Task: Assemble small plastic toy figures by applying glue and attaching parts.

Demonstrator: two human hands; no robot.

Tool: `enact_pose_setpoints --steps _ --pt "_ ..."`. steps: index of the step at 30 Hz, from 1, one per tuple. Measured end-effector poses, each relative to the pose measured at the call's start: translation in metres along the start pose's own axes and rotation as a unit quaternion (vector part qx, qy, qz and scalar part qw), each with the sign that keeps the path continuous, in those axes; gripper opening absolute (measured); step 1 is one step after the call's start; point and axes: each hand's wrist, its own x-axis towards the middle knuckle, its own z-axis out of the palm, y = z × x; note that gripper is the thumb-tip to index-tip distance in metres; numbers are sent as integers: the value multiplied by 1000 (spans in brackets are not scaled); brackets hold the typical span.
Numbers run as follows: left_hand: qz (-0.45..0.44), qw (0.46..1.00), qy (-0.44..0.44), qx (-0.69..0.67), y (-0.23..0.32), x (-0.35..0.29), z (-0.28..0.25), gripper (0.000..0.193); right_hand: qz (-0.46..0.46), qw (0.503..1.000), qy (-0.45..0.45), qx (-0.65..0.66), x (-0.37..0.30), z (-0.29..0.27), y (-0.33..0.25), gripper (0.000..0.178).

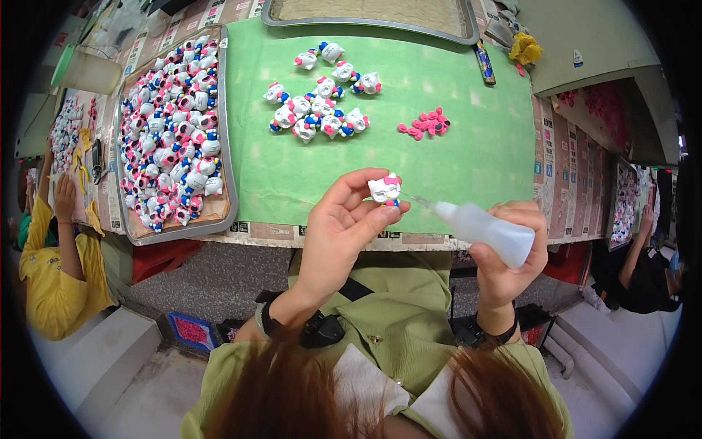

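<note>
Between the thumb and fingers of my left hand [340, 230] is a small white cat figurine [385, 189] with a pink bow and a blue lower part, held upright. My right hand [515, 252] grips a translucent squeeze bottle [486, 230], tilted so that its thin needle tip points at the figurine's head. Whether the tip touches the figurine I cannot tell. Beyond my hands, a small heap of pink pieces [426, 124] lies on the green mat [453, 80]. A loose group of similar figurines [322, 107] lies farther left on the mat.
At the left stands a metal tray [228, 146] heaped with figurines. Another tray [373, 28] is at the far edge, with a dark tube [485, 63] and a yellow crumpled thing [525, 48] to its right. Other people sit at the left, in a yellow shirt [62, 285], and at the right.
</note>
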Motion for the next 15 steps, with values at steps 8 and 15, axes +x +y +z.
enact_pose_setpoints --steps 8,15 --pt "29 999 35 28 -1 3 -2 35 124 965 157 166 22 -7 17 33" --pt "41 997 54 31 3 3 -11 34 149 975 158 -55 66 -42 95 39"
